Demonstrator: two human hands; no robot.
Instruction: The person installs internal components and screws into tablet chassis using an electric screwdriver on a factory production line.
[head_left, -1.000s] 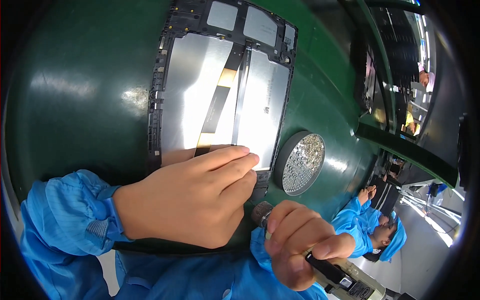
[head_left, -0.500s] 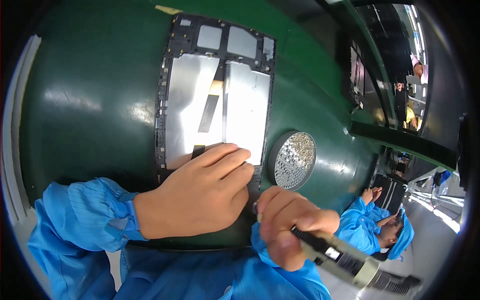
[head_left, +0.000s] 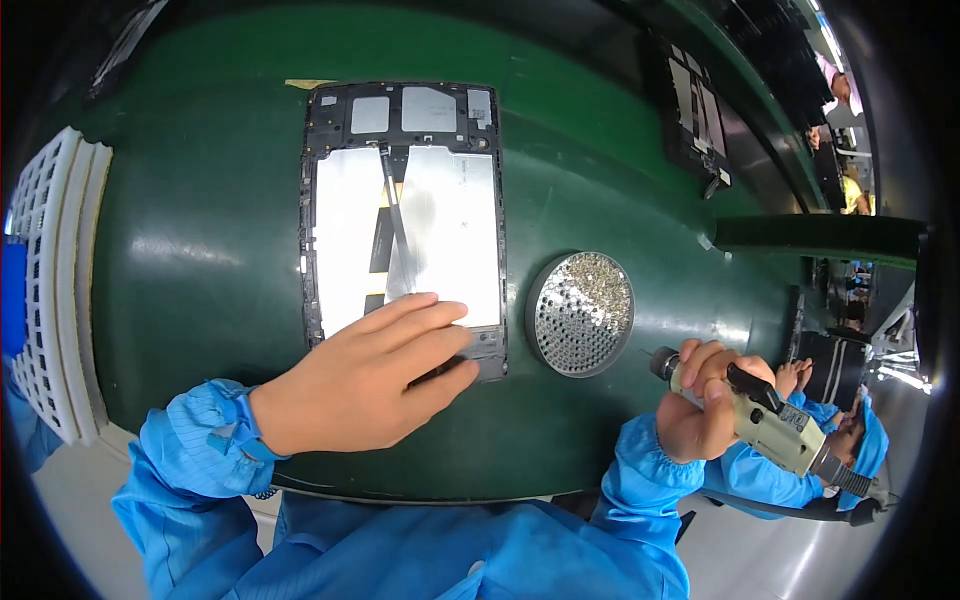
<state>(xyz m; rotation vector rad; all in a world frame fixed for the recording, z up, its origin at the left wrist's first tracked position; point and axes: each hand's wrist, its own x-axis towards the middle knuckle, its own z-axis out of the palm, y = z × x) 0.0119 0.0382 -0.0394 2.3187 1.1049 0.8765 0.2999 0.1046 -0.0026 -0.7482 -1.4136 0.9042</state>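
An opened tablet lies on the green bench top, with a black frame, broad silver panels and a dark ribbon cable running down its middle. My left hand rests over its near end, fingers stretched out and loosely apart; what lies beneath the palm is hidden. To the right, off the tablet, my right hand is wrapped round a pale electric screwdriver. The tool's thin bit points left toward a round grey dish. Small screws lie in that dish, many seated in its holes.
White slotted trays stand at the left edge. Another opened device lies at the far right, near a green rail. A co-worker in blue sits at the right.
My right hand has moved right with the screwdriver, away from the tablet's near end. The view has shifted, and the left hand stays on the tablet. The ribbon cable now lies slanted.
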